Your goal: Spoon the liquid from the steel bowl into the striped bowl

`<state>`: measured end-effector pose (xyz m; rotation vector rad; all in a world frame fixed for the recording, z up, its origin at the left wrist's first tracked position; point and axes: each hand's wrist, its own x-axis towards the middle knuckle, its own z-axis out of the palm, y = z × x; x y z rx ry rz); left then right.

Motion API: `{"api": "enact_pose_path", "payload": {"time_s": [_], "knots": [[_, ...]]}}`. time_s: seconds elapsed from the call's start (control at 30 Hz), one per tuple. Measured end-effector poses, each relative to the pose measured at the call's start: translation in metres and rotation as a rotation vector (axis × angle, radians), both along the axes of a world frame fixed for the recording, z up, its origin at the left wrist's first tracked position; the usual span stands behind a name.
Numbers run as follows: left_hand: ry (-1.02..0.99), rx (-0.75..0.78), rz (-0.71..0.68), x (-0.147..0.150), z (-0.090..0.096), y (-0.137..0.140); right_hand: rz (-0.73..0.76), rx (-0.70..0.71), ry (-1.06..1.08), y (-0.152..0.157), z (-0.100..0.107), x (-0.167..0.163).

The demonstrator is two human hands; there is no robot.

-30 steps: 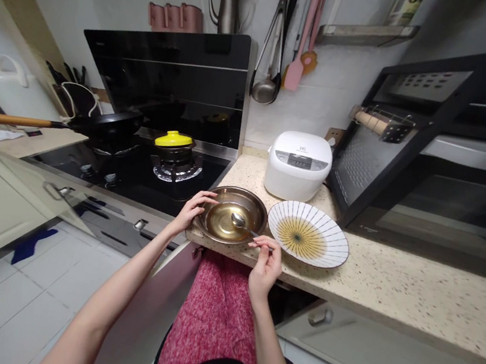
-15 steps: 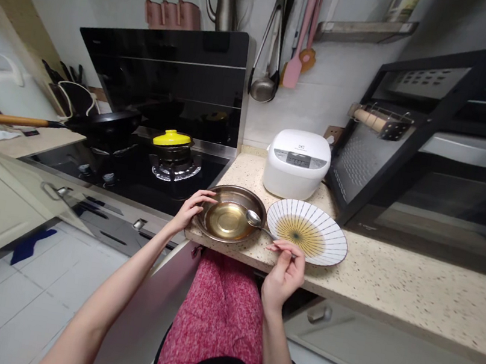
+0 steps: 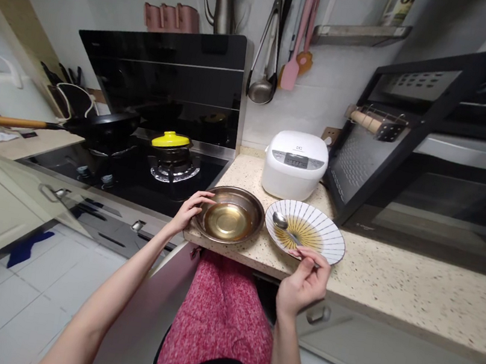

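A round metal bowl (image 3: 247, 231) stands at the counter's front edge with a shallow yellowish liquid in it. My left hand (image 3: 190, 211) grips its left rim, fingers reaching over the inside. To its right lies a white plate (image 3: 335, 244) with dark radiating lines and a yellow-brown middle. A metal spoon (image 3: 281, 220) is over this plate, its bowl towards the left. Its handle is pinched in my right hand (image 3: 305, 279), at the plate's front edge. I cannot tell whether the spoon touches the plate or carries liquid.
Behind the plate stands a white rice cooker (image 3: 295, 165). The gas stove on the left bears a yellow-lidded pot (image 3: 171, 139) and a black wok (image 3: 112, 124) with a wooden handle. A dark rack (image 3: 373, 104) rises at the right. Below the bowl, a cabinet door (image 3: 160, 309) hangs open.
My right hand has carried the spoon rightwards, from over the metal bowl's right side to over the plate. My left hand has stayed on the bowl's rim.
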<state>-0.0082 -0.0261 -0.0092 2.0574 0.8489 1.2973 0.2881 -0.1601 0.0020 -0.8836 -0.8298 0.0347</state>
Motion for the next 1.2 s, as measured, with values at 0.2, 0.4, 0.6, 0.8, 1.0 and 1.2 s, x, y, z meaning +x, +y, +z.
{"api": "enact_pose_path", "payload": {"time_s": [0.2, 0.4, 0.6, 0.8, 1.0, 1.2], "knots": [[-0.006, -0.003, 0.002, 0.000, 0.000, 0.000, -0.064, -0.004, -0.215, 0.002, -0.007, 0.006], [-0.028, -0.006, -0.006, 0.001, 0.001, -0.001, -0.123, 0.067, -0.473, 0.004, -0.009, 0.010], [-0.001, -0.012, -0.002, 0.000, 0.000, 0.000, -0.150, 0.085, -0.596, 0.005, -0.012, 0.013], [0.002, -0.011, 0.003, 0.000, 0.000, 0.000, -0.024, 0.052, -0.300, 0.002, -0.008, 0.002], [-0.001, -0.016, -0.004, 0.000, 0.002, -0.001, 0.148, 0.000, -0.064, -0.001, -0.005, -0.020], [-0.026, -0.015, -0.008, 0.000, 0.001, 0.000, 0.315, -0.098, -0.106, 0.007, -0.017, -0.039]]}}
